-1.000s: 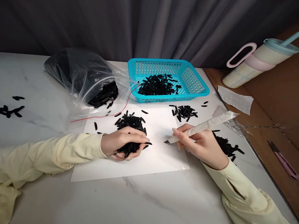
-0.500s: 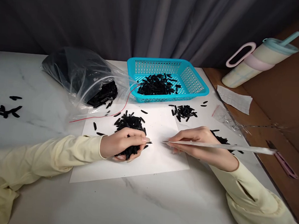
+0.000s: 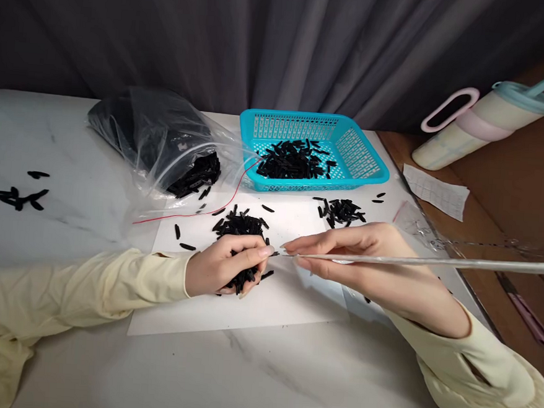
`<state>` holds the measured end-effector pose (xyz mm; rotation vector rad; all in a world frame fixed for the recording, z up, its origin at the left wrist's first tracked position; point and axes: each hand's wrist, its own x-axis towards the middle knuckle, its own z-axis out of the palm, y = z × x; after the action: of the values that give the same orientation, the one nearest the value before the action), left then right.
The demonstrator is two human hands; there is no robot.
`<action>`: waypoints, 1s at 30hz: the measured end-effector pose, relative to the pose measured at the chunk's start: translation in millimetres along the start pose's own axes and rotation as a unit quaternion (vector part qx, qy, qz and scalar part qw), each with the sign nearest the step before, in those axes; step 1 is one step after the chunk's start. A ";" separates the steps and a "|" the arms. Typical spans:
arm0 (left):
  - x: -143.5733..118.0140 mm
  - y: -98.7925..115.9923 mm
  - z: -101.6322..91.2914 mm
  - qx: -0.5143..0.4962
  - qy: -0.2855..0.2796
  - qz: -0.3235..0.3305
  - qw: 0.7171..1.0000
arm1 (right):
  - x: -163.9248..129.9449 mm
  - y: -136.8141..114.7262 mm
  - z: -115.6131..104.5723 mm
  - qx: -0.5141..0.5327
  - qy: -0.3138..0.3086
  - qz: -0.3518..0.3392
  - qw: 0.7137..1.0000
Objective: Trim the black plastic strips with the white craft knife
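My left hand [image 3: 223, 264] is curled around a handful of small black pieces [image 3: 243, 279] on the white sheet [image 3: 265, 300], thumb and forefinger pinched toward the right. My right hand [image 3: 361, 260] holds a long thin clear sleeve [image 3: 435, 262] lying almost level, its open end by my fingertips, a finger's width from my left thumb. A loose heap of black pieces [image 3: 240, 223] lies just behind my left hand.
A turquoise basket [image 3: 372, 167] with black pieces stands at the back. A clear plastic bag [image 3: 160, 134] of black pieces lies to its left. A smaller pile [image 3: 341, 210] and scattered pieces [image 3: 14, 195] lie around. A tumbler [image 3: 483, 116], paper slip [image 3: 435, 190] and pink cutter [image 3: 529, 318] sit at right.
My right hand tipped the sleeve from slanted to nearly level and moved its open end left toward my left hand. My left hand kept its handful and pinched its fingers.
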<state>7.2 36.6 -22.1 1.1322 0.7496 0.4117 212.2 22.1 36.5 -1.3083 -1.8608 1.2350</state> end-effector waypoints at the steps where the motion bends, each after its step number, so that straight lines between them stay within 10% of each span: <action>1: -0.2 0.0 -0.2 0.000 -0.001 0.000 1.000 | 0.7 0.6 1.1 0.006 0.005 0.000 1.000; 30: -0.3 -3.7 -1.3 -0.006 0.018 0.012 1.000 | 1.3 -5.3 10.0 -0.004 0.001 0.108 0.994</action>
<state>5.8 35.9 -25.7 1.1252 0.7649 0.4576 201.3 19.1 37.0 -1.5467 -1.7607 1.3349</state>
